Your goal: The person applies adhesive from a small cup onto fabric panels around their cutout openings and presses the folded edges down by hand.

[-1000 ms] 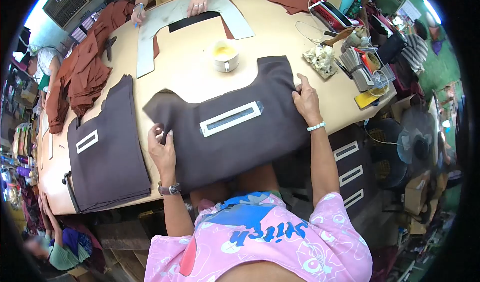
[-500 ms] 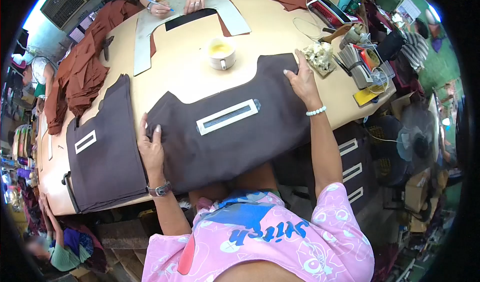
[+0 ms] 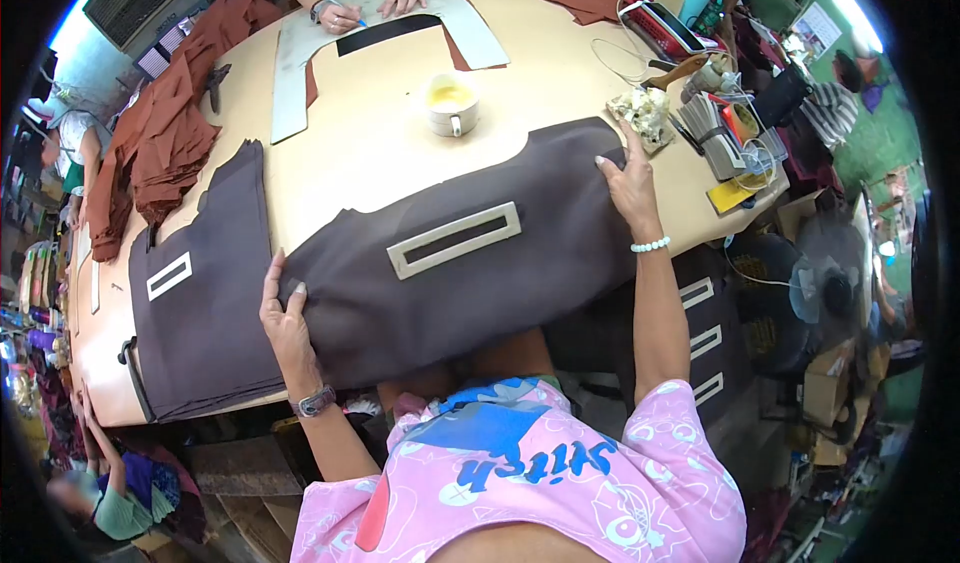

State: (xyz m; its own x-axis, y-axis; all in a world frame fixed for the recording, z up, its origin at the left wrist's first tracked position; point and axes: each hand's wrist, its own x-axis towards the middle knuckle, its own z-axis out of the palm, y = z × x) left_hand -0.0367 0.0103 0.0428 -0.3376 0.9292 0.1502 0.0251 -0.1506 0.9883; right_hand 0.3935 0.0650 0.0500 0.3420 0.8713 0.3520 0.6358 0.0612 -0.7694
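Note:
A dark brown fabric panel [image 3: 460, 308] lies spread between my hands, drooping over the near table edge. A cream rectangular frame-shaped piece [image 3: 455, 240] sits flat on its middle, with brown cloth showing through the slot. My left hand [image 3: 288, 308] grips the panel's left edge, thumb on top. At the upper right corner my right hand [image 3: 632, 188] pinches the cloth, thumb on top and the other fingers at the edge. Just left of my left hand is a stack of similar brown panels [image 3: 205, 313] with a small cream frame [image 3: 169, 276] on top.
Beyond the panel stands a white cup [image 3: 452, 118] with yellowish contents. A co-worker's hand [image 3: 340, 16] holds a pen over a pale template [image 3: 290, 93]. Rust-coloured cloth [image 3: 150, 163] is heaped at left. A crumpled cream lump [image 3: 640, 115] and assorted tools are at right.
My hands have moved slightly apart, drawing the panel wider. My right hand shifted right and down, my left hand left. Bluish patches around the cream frame no longer show. The co-worker's pen hand moved right.

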